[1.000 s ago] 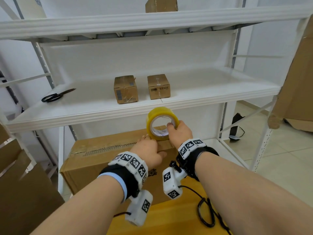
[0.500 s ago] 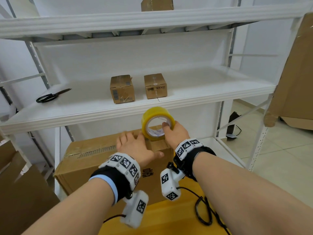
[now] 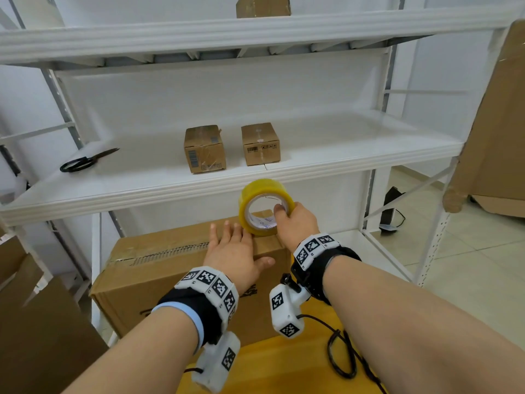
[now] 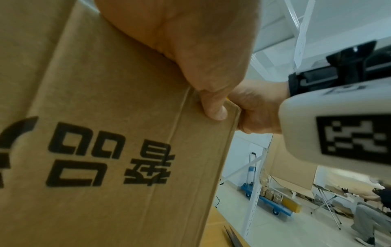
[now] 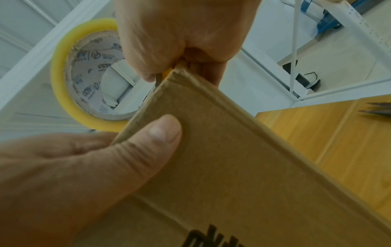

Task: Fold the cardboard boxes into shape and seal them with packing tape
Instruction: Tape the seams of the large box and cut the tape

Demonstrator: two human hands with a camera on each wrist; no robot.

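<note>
A large brown cardboard box (image 3: 159, 268) with a taped top seam stands on the yellow table's far edge. My left hand (image 3: 235, 245) lies flat on its top near the right end, fingers straight. Its thumb (image 4: 213, 108) hangs over the printed front face (image 4: 105, 150). A yellow packing tape roll (image 3: 265, 206) stands on edge on the box's right end, just beyond the left fingertips. My right hand (image 3: 287, 211) grips it, thumb inside the core and fingers over the outside. The right wrist view shows the roll (image 5: 63, 75) above the box corner (image 5: 232, 167).
Two small taped boxes (image 3: 204, 149) (image 3: 260, 143) and black scissors (image 3: 85, 162) sit on the white middle shelf (image 3: 355, 143). Another box (image 3: 262, 5) is on the top shelf. Flat cardboard leans at left (image 3: 34, 322) and right (image 3: 497, 123). A black cable (image 3: 341, 356) lies on the yellow table (image 3: 284, 365).
My left hand has gone from curled beside the roll to lying flat on the box top. The right hand still holds the roll at the box's right end.
</note>
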